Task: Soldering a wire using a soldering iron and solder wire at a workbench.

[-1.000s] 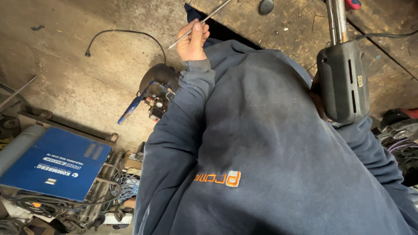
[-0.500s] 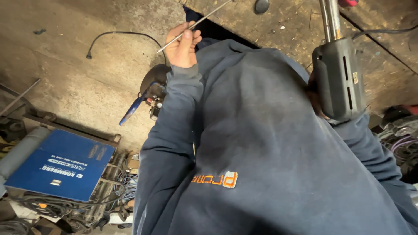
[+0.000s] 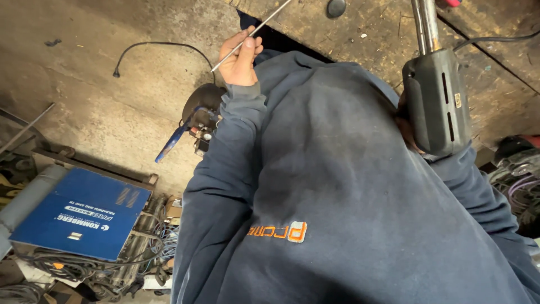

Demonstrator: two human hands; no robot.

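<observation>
My left hand is raised at the upper left, fingers pinched on a thin metal rod that slants up to the right. My right hand is almost hidden behind a dark grey power tool body that it grips, with a metal tube running up from it. My dark blue sweatshirt with an orange logo fills the middle of the view. Both hands are near a scuffed wooden bench top.
On the concrete floor lie a black cable, a black disc-shaped tool with a blue handle, and a blue machine case with tangled cables. More wires sit at the right. A round black knob rests on the bench.
My left hand with the rod has shifted slightly left and down. The grey tool has stayed almost in place.
</observation>
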